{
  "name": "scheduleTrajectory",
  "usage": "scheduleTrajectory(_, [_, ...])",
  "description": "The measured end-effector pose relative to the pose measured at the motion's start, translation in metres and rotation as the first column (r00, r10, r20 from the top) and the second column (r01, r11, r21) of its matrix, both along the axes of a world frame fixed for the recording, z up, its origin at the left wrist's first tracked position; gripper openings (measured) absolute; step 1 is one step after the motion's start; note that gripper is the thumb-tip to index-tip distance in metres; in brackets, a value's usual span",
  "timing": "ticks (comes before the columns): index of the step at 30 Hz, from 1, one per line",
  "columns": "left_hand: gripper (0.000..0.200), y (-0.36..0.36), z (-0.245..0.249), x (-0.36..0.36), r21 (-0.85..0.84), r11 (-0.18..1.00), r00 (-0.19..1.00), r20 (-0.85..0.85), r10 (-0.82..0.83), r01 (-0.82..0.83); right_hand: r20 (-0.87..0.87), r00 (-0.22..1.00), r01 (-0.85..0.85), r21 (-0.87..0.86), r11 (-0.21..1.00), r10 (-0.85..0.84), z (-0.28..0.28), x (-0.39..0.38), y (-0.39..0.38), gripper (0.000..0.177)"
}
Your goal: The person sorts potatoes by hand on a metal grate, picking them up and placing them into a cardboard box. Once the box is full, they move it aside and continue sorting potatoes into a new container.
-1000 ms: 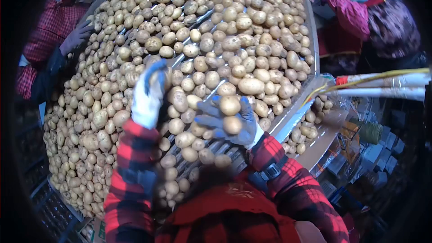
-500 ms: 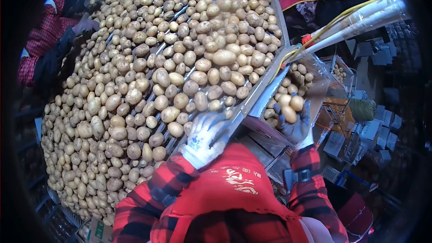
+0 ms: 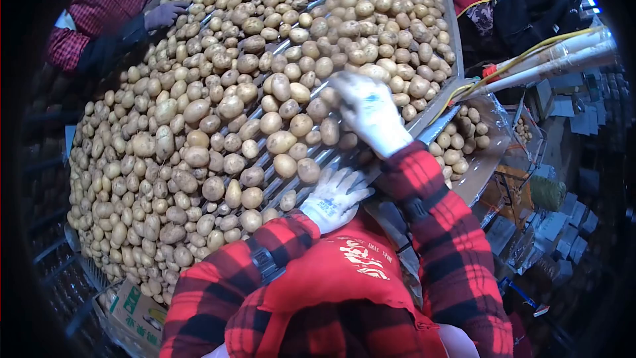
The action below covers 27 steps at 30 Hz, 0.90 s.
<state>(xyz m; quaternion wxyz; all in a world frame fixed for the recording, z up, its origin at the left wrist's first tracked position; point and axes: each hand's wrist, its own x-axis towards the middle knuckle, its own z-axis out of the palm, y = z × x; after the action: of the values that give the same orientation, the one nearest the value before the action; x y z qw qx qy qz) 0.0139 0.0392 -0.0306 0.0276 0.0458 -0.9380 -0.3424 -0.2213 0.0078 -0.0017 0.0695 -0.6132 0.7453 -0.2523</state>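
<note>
Potatoes (image 3: 199, 111) of many sizes cover the slatted sorting table (image 3: 324, 155) in front of me. My left hand (image 3: 336, 197), in a white and grey work glove, lies flat with fingers spread at the table's near edge, beside a few small potatoes. Over the right part of the pile is my right hand (image 3: 371, 105), gloved too and smeared by motion. Its fingers are at the potatoes there, and whether they grip one does not show. To the right, a lined box (image 3: 489, 164) holds more potatoes (image 3: 457, 141).
A raised metal edge (image 3: 434, 107) bounds the table on the right. White tubes (image 3: 550, 60) with a yellow cable jut out above the box. A co-worker's gloved hand (image 3: 165, 15) is at the far left of the pile. A printed carton (image 3: 136, 315) stands at lower left.
My right hand has left the box, where it held several potatoes, and moved up left over the pile. Those potatoes are no longer in view in it. My left hand stays near the edge.
</note>
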Motion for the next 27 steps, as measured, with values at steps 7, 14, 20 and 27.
scheduleTrajectory(7, [0.042,0.004,-0.014,0.007,-0.029,0.999,0.999,0.034,0.025,-0.024,-0.343,0.937,0.032,0.277,0.960,0.068,-0.037,0.006,-0.060,0.025])
scheduleTrajectory(14, [0.046,0.004,-0.015,0.007,-0.046,0.999,1.000,0.014,0.007,-0.007,-0.402,0.910,-0.065,0.112,0.992,0.105,-0.062,0.011,-0.039,0.029])
scheduleTrajectory(20, [0.049,0.005,-0.019,0.008,0.044,0.998,0.994,-0.088,0.057,-0.053,0.274,0.918,0.278,0.068,0.958,-0.285,0.021,0.018,0.006,0.058])
scheduleTrajectory(27, [0.049,-0.001,-0.011,0.004,0.063,0.996,0.995,-0.066,0.069,-0.065,-0.352,0.807,0.532,0.086,0.843,-0.474,0.027,-0.050,0.136,0.063])
